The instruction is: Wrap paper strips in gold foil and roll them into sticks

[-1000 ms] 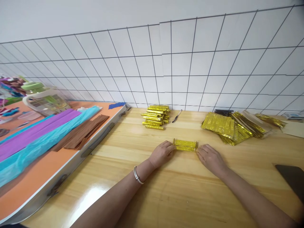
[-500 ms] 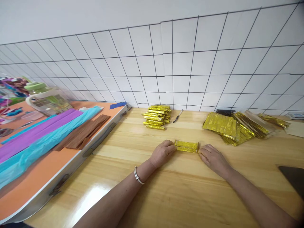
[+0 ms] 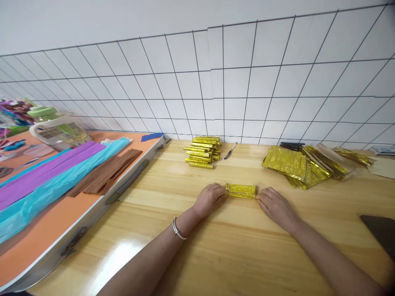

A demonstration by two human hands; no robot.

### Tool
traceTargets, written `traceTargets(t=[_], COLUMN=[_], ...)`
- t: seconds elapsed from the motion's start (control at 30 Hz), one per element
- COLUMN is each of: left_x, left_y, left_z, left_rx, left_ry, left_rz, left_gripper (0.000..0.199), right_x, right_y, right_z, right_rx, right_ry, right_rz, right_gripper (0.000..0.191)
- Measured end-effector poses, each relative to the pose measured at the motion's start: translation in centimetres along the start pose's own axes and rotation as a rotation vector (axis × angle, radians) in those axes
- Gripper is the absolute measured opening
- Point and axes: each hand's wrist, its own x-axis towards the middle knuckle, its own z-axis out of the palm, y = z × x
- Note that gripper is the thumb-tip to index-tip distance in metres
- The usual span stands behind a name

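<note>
A gold foil piece lies on the wooden table between my hands, its edges partly turned up. My left hand, with a silver bangle on the wrist, pinches its left end with closed fingers. At its right end, the fingertips of my right hand are pressed together on the foil's corner. Behind the foil sits a stack of rolled gold tubes, with a pen beside it. Flat gold foil sheets are piled farther right.
On the left, an orange board bears purple, turquoise and brown crepe strips. A clear container stands behind them. A black object lies at the right edge, and a gridded white wall rises behind the table.
The foil's left edge has folded inward slightly, and its upper edge looks more rolled. Both hands stay at its ends. The whole view has shifted slightly.
</note>
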Motion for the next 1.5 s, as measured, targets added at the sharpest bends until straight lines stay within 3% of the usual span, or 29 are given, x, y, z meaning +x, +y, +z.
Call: traceTargets(t=[0.17, 0.47, 0.83, 1.13, 1.37, 1.5], left_x=[-0.1, -0.5, -0.9, -1.6, -1.8, -2.4], left_y=[0.3, -0.2, 0.7, 1.5, 2.0, 2.4], left_z=[-0.4, 0.0, -1.3, -1.5, -1.9, -1.7], left_rx=[0.035, 0.024, -0.019, -0.082, -0.046, -0.039], left_ry=[-0.074, -0.1, -0.134, -0.09, -0.175, -0.176], left_rz=[0.122, 0.081, 0.088, -0.045, 0.034, 0.009], left_gripper=[0.015, 0.016, 0.015, 0.015, 0.014, 0.015], right_x=[0.0, -0.7, -1.0, -1.0, -1.6, -1.8], right_y=[-0.2, 0.5, 0.3, -1.0, -1.2, -1.3], right_z=[-0.1, 0.6, 0.0, -0.4, -0.3, -0.8], right_rx=[0.07, 0.197, 0.304, 0.465, 0.505, 0.534], right_ry=[-0.004, 0.031, 0.061, 0.055, 0.049, 0.026], right_rz=[-0.011, 0.002, -0.021, 0.199, 0.195, 0.18], right_gripper=[0.017, 0.019, 0.019, 0.014, 0.016, 0.016])
